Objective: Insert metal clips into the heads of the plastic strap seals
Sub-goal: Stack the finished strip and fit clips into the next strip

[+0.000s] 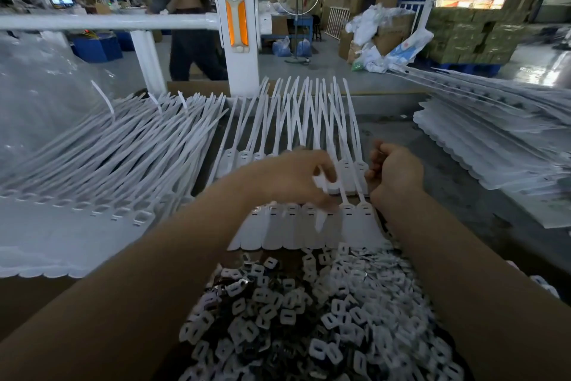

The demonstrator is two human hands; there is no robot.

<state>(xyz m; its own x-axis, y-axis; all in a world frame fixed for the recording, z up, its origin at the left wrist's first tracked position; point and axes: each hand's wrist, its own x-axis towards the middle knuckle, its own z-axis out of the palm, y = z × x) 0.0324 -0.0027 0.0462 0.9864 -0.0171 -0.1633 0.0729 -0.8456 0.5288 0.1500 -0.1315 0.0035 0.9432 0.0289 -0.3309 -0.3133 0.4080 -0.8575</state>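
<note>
White strap seals (304, 226) under left hand (290, 176), metal clips (309, 312) nearer

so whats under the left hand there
The left hand covers the heads of a row of white strap seals; their flat tags stick out below it. Whether a clip sits in the covered heads cannot be seen.

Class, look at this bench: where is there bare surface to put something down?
Bare grey table lies between the right hand and the right-side seal stack. Crowded: clip pile in front, seal row mid-bench, loose seals on the left.
</note>
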